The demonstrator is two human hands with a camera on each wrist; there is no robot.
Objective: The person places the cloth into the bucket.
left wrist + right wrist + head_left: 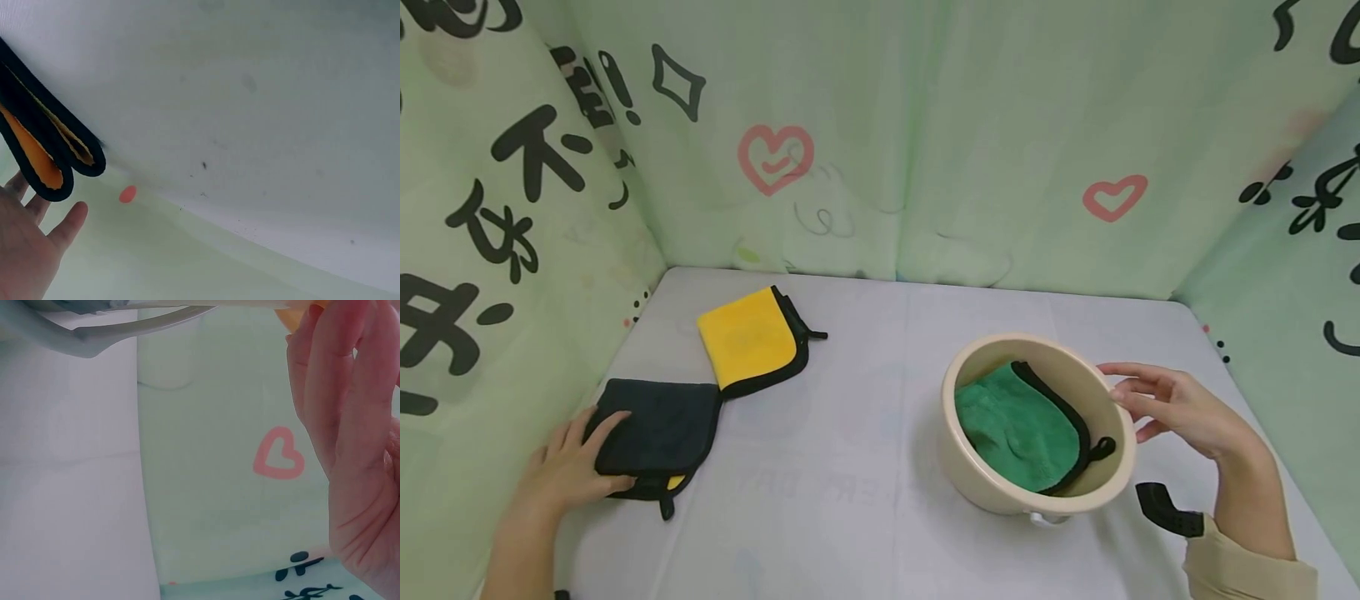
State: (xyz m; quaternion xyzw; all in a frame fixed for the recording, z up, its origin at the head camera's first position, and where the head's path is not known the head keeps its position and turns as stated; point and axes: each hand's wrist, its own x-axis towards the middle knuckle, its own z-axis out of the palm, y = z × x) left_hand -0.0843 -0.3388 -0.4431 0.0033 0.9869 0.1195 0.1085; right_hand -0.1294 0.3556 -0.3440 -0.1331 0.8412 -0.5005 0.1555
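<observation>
At the left, my left hand (568,467) rests on a folded dark cloth (658,425), fingers spread over its left side and thumb at the front edge. The left wrist view shows its folded layers (47,137), black-edged with yellow inside, above the fingertips. A cream bucket (958,458) stands at the right, holding a green cloth (1022,425) with black trim and a loop. My right hand (1187,408) pinches the bucket's right rim with fingertips. In the right wrist view, the fingers (325,381) reach up to it, and a grey handle (125,340) shows beside them.
A folded yellow cloth (748,337) with black trim lies behind the dark one, their corners meeting. The white table (827,467) is walled by pale green printed curtains (865,142) at the back and both sides. A black strap piece (1168,512) sits by my right sleeve.
</observation>
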